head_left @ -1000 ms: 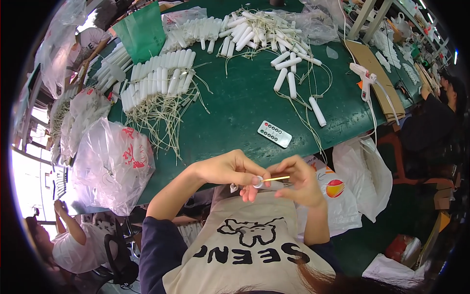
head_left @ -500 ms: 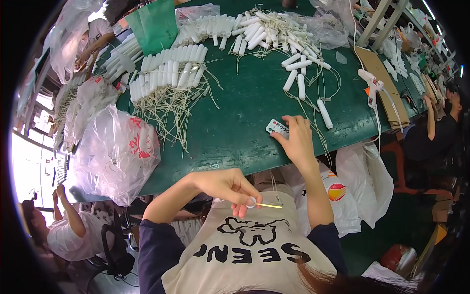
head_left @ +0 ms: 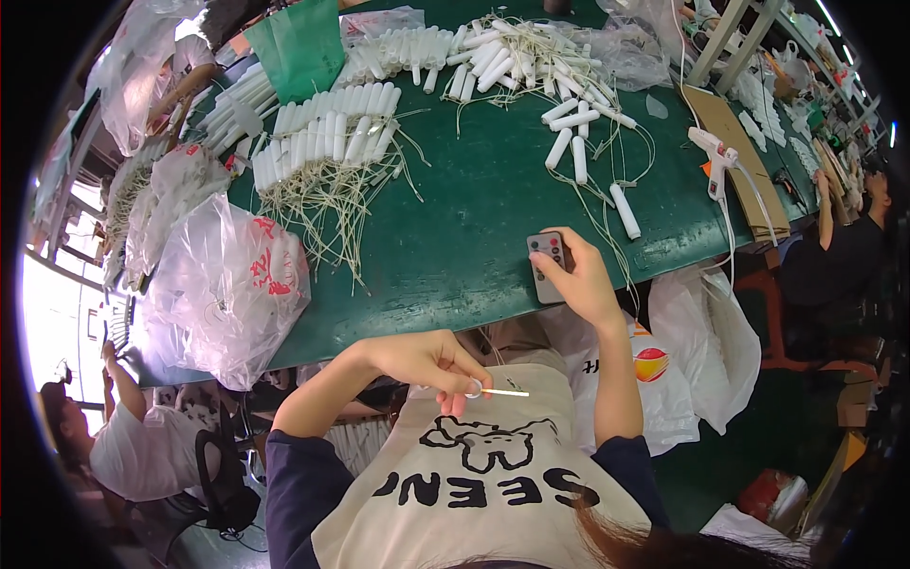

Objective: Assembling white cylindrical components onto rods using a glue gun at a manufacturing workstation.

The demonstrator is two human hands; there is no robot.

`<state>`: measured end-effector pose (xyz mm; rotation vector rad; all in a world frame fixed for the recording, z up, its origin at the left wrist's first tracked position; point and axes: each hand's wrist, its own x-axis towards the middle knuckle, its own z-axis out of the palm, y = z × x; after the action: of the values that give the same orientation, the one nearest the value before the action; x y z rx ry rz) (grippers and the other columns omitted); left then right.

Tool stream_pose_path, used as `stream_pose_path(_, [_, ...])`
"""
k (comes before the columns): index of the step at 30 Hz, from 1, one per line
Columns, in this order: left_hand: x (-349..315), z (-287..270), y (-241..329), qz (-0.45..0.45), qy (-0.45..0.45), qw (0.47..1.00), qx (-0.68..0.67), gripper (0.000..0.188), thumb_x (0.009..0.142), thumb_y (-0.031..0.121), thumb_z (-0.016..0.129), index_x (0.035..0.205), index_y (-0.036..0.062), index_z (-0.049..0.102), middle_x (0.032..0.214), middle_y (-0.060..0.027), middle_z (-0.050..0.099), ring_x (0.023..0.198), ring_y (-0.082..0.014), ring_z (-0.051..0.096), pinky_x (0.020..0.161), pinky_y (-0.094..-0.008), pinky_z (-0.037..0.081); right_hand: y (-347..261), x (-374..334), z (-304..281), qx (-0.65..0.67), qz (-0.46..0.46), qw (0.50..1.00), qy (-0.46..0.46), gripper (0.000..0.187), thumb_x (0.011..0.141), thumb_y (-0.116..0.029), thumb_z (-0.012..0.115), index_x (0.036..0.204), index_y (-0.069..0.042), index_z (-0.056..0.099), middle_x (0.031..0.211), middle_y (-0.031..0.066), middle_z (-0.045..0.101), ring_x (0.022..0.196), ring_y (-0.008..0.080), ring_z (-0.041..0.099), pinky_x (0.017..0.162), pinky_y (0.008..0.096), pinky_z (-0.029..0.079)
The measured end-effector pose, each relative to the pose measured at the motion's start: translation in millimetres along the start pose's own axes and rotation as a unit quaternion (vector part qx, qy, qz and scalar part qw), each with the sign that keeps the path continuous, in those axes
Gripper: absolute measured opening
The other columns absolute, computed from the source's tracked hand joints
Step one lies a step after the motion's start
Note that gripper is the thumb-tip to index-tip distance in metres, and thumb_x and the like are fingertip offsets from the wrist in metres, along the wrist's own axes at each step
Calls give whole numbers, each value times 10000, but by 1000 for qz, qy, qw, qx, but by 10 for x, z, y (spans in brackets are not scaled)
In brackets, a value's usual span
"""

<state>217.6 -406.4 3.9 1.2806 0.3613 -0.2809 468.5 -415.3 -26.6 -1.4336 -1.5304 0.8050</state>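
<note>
Head camera view: a red-printed clear plastic bag [head_left: 227, 294] bulges at the left of the frame beside a green worktable [head_left: 445, 237], with white tubes [head_left: 327, 137] ranked toward the upper left. At lower center, the left hand [head_left: 427, 362] pinches a small round white piece [head_left: 475, 388] between thumb and finger, a slim pale strip [head_left: 507, 393] jutting rightward from it. Gripped at one end only, the piece could twist or drop should that pinch loosen. Right of center, the right hand [head_left: 586, 280] grips a small remote [head_left: 547, 270] by its side, thumb on its face, near the table's edge; a careless press could tip it off. Just beyond, wires [head_left: 621, 261] trail past a lone white tube [head_left: 626, 211], where a sideways sweep might snag them. A glue gun [head_left: 714, 156] lies farther right.
</note>
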Motion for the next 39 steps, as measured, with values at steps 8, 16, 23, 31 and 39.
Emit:
stream_pose_path(8, [15, -14, -22, -5, 14, 1000, 1, 287, 922, 194, 527, 1101, -13, 616, 738, -68, 681, 650, -81, 633, 595, -203, 484, -110, -261, -165, 258, 82, 959, -82, 257, 989, -201, 381, 946, 4, 531, 668, 67, 590, 529, 91, 556, 484, 226, 449])
stream_pose_path(16, [-3, -38, -41, -5, 29, 1000, 5, 281, 923, 195, 532, 1085, -17, 620, 742, -68, 683, 661, -81, 638, 596, -201, 484, -201, -268, -149, 163, 63, 980, -99, 293, 986, -201, 349, 886, 1, 537, 627, 55, 566, 480, 88, 504, 457, 225, 413])
stream_pose_path(23, [-48, -32, -98, 1, 34, 999, 3, 285, 919, 195, 538, 1088, -20, 621, 743, -77, 682, 652, -86, 634, 605, -213, 496, -211, -191, -103, 37, 42, 988, -142, 265, 985, -186, 349, 887, -6, 517, 638, 49, 569, 495, 80, 503, 457, 228, 414])
stream_pose_path(31, [-57, -26, -84, 8, 42, 999, 9, 285, 919, 193, 534, 1100, -10, 621, 745, -78, 684, 654, -91, 639, 598, -216, 503, 10, 138, 126, -27, 6, 999, -18, 264, 977, -180, 363, 835, -3, 497, 621, 56, 585, 476, 105, 524, 449, 257, 431])
stream_pose_path(39, [-50, -62, -134, -1, 38, 999, 1, 283, 921, 197, 531, 1108, 5, 621, 759, -79, 686, 664, -85, 643, 585, -206, 494, -208, 21, 1, 27, 78, 979, -189, 253, 957, -172, 393, 808, -3, 509, 582, 48, 571, 442, 100, 508, 422, 256, 410])
